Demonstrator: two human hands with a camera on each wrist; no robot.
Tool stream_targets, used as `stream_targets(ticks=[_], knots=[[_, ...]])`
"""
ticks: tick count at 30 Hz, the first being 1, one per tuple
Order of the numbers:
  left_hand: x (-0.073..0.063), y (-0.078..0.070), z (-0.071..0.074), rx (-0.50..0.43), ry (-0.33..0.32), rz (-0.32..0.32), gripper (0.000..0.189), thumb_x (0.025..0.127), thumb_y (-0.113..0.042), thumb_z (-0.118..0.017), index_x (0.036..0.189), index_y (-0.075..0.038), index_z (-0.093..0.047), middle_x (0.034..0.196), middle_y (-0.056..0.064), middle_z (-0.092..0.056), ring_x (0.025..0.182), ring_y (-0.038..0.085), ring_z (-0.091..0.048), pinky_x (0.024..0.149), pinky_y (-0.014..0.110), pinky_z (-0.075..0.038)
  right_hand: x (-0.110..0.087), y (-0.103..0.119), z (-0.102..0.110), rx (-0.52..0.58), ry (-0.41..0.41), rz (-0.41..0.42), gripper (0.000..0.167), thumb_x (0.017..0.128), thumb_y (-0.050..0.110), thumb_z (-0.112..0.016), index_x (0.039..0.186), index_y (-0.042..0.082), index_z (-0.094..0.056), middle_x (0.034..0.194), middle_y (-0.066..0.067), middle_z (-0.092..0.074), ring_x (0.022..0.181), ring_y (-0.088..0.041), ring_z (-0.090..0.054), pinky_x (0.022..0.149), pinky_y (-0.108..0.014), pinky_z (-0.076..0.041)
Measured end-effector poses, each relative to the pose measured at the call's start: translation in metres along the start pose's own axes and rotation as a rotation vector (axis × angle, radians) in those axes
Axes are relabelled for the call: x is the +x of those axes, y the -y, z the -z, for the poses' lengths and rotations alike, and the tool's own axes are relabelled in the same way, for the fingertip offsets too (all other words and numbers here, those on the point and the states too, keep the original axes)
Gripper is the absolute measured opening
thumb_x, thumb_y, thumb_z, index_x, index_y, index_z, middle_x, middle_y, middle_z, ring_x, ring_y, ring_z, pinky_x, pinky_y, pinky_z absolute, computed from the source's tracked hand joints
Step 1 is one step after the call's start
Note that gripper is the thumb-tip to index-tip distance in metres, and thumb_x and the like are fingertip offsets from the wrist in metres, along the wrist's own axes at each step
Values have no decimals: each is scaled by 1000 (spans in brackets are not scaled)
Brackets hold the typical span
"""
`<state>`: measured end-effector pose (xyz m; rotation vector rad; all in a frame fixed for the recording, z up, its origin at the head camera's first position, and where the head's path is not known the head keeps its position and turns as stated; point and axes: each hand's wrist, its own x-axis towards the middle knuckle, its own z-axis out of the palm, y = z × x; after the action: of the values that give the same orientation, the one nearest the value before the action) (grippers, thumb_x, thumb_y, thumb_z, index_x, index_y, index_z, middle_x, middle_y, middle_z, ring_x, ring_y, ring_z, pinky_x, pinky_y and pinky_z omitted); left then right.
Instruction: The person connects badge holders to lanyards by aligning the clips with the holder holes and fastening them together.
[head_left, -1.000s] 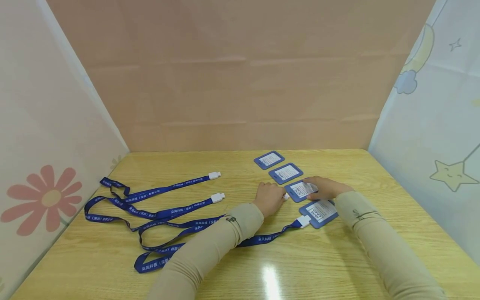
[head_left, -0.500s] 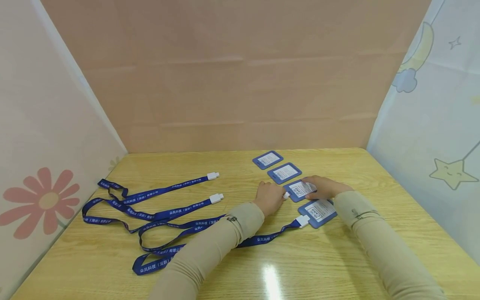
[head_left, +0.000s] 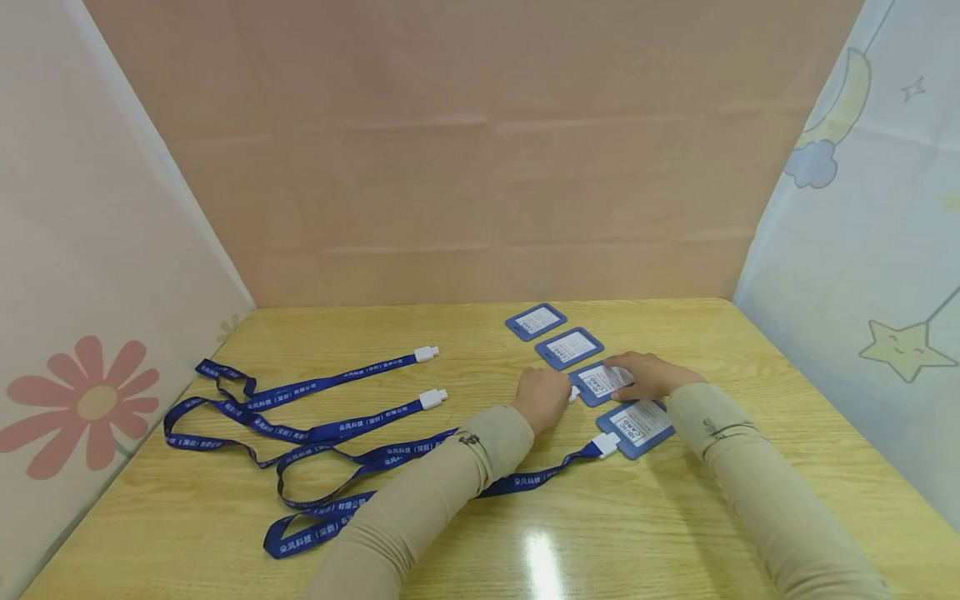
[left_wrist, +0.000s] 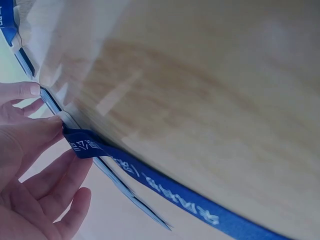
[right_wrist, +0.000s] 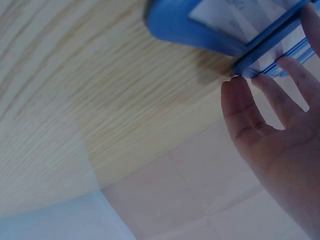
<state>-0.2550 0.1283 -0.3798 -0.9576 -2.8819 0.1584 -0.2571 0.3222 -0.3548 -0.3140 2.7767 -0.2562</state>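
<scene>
My left hand [head_left: 543,398] pinches the white clip [head_left: 573,394] of a blue lanyard at the slotted end of a blue badge holder [head_left: 596,385]. In the left wrist view, thumb and forefinger close on the clip [left_wrist: 67,120], and the printed strap [left_wrist: 170,187] trails off to the lower right. My right hand [head_left: 647,375] grips the same badge holder by its far end, thumb at the near edge, fingers over the far one. In the right wrist view, the right hand's fingertips [right_wrist: 235,87] lie along the edge of a blue holder.
Nearer me lies another badge holder [head_left: 637,429], with a lanyard clip [head_left: 606,444] at its slotted end. Two more holders, one far [head_left: 536,321] and one closer [head_left: 569,347], lie behind. Two lanyards, far [head_left: 367,369] and near [head_left: 375,422], stretch across the left side.
My left hand has turned slightly and edged right and down, against the held badge holder. The right hand keeps its grip in the same place.
</scene>
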Motion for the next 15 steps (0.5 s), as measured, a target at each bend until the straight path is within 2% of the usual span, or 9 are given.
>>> stream_targets(ticks=[4, 11, 15], knots=[[0, 1, 1, -11, -2, 0, 18, 92, -26, -58, 88, -25, -75, 84, -9, -72, 76, 10, -66, 67, 28, -51, 1, 0, 1, -6, 1, -1, 62, 86, 29, -66, 137, 2, -42, 139, -32, -38, 127, -52, -34, 103, -62, -29], [0, 3, 1, -111, 16, -24, 15, 90, -24, -61, 89, -24, -76, 87, -10, -73, 77, 8, -66, 66, 25, -51, 3, -2, -1, 24, 4, -7, 64, 86, 31, -66, 137, 1, -43, 139, -32, -38, 128, -52, -33, 104, -61, -29], [1, 3, 0, -132, 39, -36, 14, 90, -24, -61, 90, -23, -75, 89, -9, -72, 79, 7, -66, 66, 24, -52, 4, -5, -2, 54, 4, -3, 64, 86, 34, -65, 137, 1, -43, 139, -32, -37, 128, -52, -32, 104, -61, -28]])
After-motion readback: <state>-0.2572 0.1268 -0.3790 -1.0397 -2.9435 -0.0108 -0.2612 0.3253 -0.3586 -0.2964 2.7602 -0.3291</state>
